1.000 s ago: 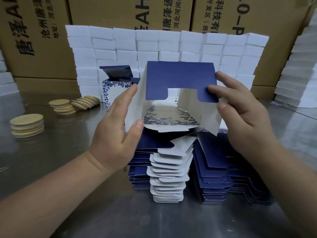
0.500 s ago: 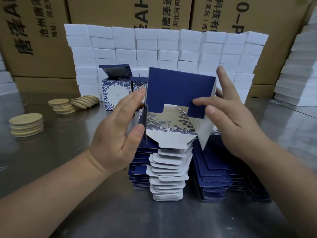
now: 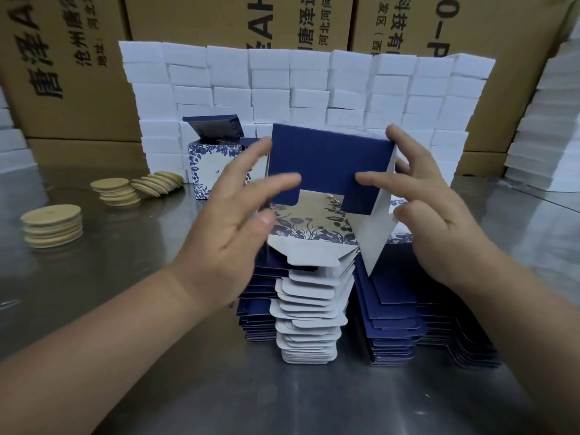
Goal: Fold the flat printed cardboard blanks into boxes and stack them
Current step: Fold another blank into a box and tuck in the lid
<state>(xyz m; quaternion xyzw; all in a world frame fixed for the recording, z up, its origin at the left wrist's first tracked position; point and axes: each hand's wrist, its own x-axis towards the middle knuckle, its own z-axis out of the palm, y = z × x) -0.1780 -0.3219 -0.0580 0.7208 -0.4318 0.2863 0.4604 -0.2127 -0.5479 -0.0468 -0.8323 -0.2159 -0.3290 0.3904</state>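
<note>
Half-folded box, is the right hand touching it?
Touching. The head view shows the right hand holding the half-folded box: index fingertip pressed on its blue front, another finger hooked over its top corner.

Half-folded box [image 3: 329, 164] over blank stack [image 3: 309, 324]; finished box [image 3: 213, 164] behind, discs [image 3: 51, 226] left.

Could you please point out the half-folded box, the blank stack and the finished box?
half-folded box [image 3: 329, 158], head view, its dark blue panel.
blank stack [image 3: 309, 324], head view, its white front tabs.
finished box [image 3: 205, 172], head view, its printed front wall.
</note>
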